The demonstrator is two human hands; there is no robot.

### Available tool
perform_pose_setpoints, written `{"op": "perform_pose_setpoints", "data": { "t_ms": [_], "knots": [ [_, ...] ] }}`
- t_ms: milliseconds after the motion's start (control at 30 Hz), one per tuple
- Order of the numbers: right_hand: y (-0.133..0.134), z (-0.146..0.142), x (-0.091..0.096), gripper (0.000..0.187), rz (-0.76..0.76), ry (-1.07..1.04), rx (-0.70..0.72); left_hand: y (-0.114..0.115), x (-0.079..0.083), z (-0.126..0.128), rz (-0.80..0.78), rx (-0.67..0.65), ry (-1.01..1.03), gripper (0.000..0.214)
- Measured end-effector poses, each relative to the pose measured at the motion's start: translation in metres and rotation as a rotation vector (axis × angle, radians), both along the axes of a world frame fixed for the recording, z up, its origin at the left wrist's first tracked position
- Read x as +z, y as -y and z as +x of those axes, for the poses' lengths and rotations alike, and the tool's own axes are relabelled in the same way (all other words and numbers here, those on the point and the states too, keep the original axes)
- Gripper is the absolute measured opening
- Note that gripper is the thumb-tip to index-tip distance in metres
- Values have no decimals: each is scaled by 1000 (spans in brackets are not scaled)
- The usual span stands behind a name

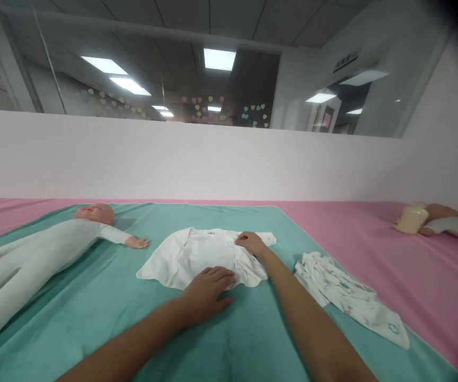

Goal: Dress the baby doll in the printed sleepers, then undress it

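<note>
A white baby shirt (209, 254) lies spread with its front parted and a small label at the neck. My left hand (210, 293) rests on its lower edge, fingers stretched out and flat. At the shirt's right shoulder, my right hand (252, 243) has its fingers curled and pinched on the fabric. One sleeve reaches out to the right beyond that hand. To the left lies a baby doll (54, 249) in a white bodysuit, on its back, one arm pointing towards the shirt.
A green blanket (229, 334) covers much of the pink surface (356, 228). Crumpled printed baby clothing (348, 292) lies to the right. A pale yellow bottle (411, 218) stands far right by a second doll (455, 225). Behind rises a white wall (197, 159) with glass above.
</note>
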State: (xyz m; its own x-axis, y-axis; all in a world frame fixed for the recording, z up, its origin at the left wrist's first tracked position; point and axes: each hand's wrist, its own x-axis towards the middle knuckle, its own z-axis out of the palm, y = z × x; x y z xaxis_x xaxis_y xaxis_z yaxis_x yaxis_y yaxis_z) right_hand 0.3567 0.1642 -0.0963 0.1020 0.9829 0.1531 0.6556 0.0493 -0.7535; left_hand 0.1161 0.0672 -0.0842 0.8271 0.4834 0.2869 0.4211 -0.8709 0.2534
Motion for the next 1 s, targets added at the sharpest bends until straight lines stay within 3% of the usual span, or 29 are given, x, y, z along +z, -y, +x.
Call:
{"op": "perform_pose_setpoints", "data": {
  "t_ms": [67,267,433,533,733,867,1000],
  "knots": [
    [3,3,2,25,0,-36,-1,-1,-5,22,9,18,7,48],
    [5,11,4,33,-20,-131,-2,-11,-15,78,54,134,48,32],
    [0,12,-1,34,-26,-198,40,-9,-20,103,67,285,112,52],
    [-3,10,-3,32,-19,-271,69,-7,-20,109,40,315,121,48],
    [-4,11,-7,27,32,-542,16,-1,-14,108,123,226,46,9],
    [-5,15,-9,28,35,-758,22,3,-12,105,106,131,89,10],
    [-7,20,-12,23,2,-934,50,2,-11,101,24,162,185,7]
  ]
}}
